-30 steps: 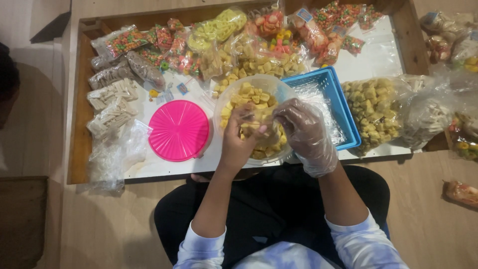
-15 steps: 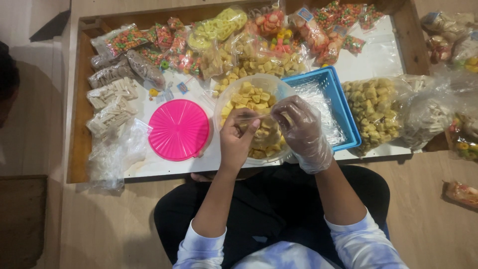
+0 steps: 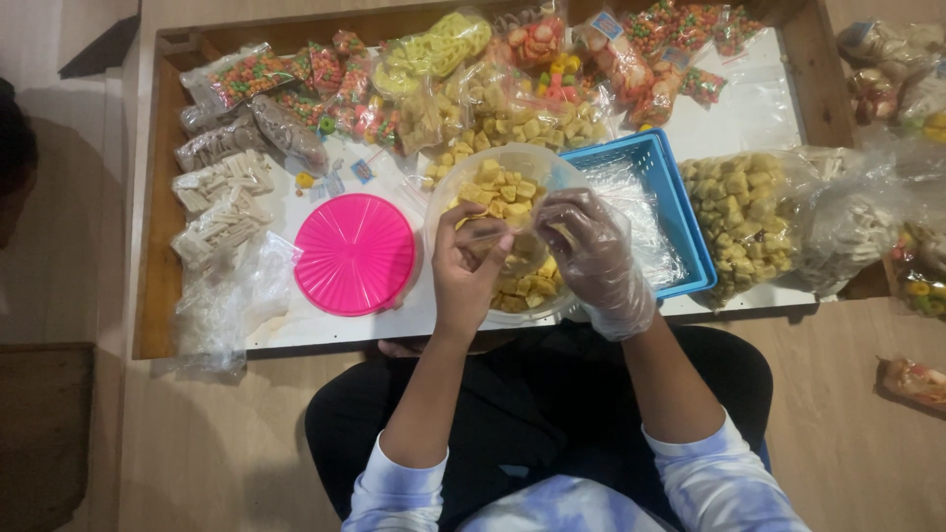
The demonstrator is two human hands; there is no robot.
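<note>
A clear plastic bowl (image 3: 448, 192) full of yellow snack pieces (image 3: 498, 187) stands at the near edge of a low table. My bare left hand (image 3: 471, 266) hovers over it, fingers pinched on a small clear plastic bag (image 3: 522, 246) that holds some yellow pieces. My right hand (image 3: 591, 256), inside a loose clear plastic glove, touches the same small bag from the right, fingers curled at its mouth. Both hands meet above the bowl's near half.
A round pink lid (image 3: 357, 253) lies left of the bowl. A blue basket (image 3: 680, 222) with clear bags sits to its right, then a big bag of yellow snacks (image 3: 744, 222). Several packets of colourful snacks (image 3: 473, 69) fill the far side of the table (image 3: 158, 296).
Both hands have shifted slightly over the bowl; the left hand's fingers have closed in tighter on the small bag, and the gloved right hand has come closer to it.
</note>
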